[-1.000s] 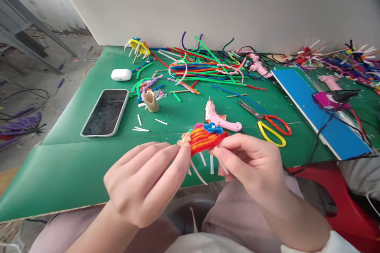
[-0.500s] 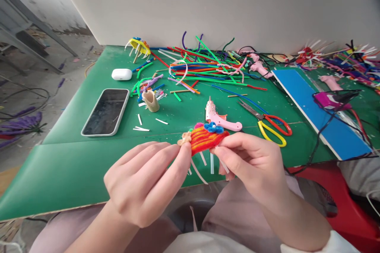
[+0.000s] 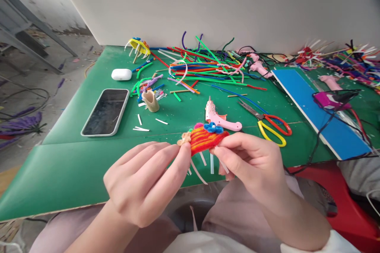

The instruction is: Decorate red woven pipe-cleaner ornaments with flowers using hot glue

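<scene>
Between my two hands, above the table's front edge, is a red and orange striped pipe-cleaner craft (image 3: 206,140). A blue flower (image 3: 213,127) sits on its top, and white strips (image 3: 211,163) hang below it. My left hand (image 3: 145,178) pinches the craft's left end, at a small beige flower (image 3: 185,138). My right hand (image 3: 252,162) is closed on the right end, thumb and forefinger together near a white strip. Just behind the craft lies a pink glue gun (image 3: 221,120). Scissors (image 3: 264,120) with red and yellow handles lie beyond my right hand.
On the green table (image 3: 74,158) lie a phone (image 3: 105,112), a white earbud case (image 3: 121,74), a bamboo cup (image 3: 151,101) and many pipe cleaners (image 3: 208,67). A yellow craft (image 3: 139,46) stands at the back. A blue board (image 3: 320,114) and cables (image 3: 316,146) are at right.
</scene>
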The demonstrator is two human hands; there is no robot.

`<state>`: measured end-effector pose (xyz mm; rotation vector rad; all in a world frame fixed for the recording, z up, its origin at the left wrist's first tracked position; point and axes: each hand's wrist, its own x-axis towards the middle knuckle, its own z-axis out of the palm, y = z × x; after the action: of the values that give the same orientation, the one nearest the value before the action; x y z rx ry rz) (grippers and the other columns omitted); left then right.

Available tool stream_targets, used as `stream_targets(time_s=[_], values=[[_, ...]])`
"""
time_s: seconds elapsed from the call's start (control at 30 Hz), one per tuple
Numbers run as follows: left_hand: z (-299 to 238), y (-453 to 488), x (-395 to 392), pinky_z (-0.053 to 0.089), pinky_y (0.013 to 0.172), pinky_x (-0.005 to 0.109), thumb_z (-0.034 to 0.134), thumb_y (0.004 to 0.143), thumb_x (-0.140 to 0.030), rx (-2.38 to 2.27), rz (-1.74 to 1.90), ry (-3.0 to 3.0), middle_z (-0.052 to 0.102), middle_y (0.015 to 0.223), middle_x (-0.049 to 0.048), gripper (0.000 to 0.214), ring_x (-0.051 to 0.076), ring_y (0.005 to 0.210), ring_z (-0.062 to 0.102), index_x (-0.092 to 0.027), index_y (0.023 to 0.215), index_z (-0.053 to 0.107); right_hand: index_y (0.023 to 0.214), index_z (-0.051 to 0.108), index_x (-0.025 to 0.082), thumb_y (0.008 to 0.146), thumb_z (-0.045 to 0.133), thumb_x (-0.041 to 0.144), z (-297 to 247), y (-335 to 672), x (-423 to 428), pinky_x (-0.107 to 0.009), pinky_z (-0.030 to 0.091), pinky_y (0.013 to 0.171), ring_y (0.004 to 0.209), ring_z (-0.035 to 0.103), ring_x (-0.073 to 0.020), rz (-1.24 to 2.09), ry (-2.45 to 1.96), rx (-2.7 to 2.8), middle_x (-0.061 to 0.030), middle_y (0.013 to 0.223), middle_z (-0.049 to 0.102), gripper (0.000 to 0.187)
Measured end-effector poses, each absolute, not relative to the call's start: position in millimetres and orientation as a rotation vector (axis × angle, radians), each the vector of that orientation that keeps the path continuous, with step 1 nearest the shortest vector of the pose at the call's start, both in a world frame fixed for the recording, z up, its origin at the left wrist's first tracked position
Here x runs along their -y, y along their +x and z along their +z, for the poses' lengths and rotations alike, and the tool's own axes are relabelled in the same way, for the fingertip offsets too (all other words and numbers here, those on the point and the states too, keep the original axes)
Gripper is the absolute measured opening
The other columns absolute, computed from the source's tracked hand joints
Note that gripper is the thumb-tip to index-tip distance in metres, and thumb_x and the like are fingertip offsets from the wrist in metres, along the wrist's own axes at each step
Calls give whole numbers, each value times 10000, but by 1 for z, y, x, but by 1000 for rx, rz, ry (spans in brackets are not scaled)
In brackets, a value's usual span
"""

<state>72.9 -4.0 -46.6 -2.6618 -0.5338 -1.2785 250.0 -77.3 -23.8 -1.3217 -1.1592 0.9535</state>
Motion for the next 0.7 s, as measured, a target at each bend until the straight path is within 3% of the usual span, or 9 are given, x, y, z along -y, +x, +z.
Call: stream_targets(time_s=[0.7], values=[[-47, 75, 5, 513, 573, 293, 580, 757, -91, 519, -1280, -2663, 573, 748, 13, 162, 134, 708, 572, -123, 915, 600, 758, 638, 247, 786, 621, 176, -24, 250, 77, -67, 457, 443, 454, 551, -9, 964, -1312, 1157, 107, 543, 581, 77]])
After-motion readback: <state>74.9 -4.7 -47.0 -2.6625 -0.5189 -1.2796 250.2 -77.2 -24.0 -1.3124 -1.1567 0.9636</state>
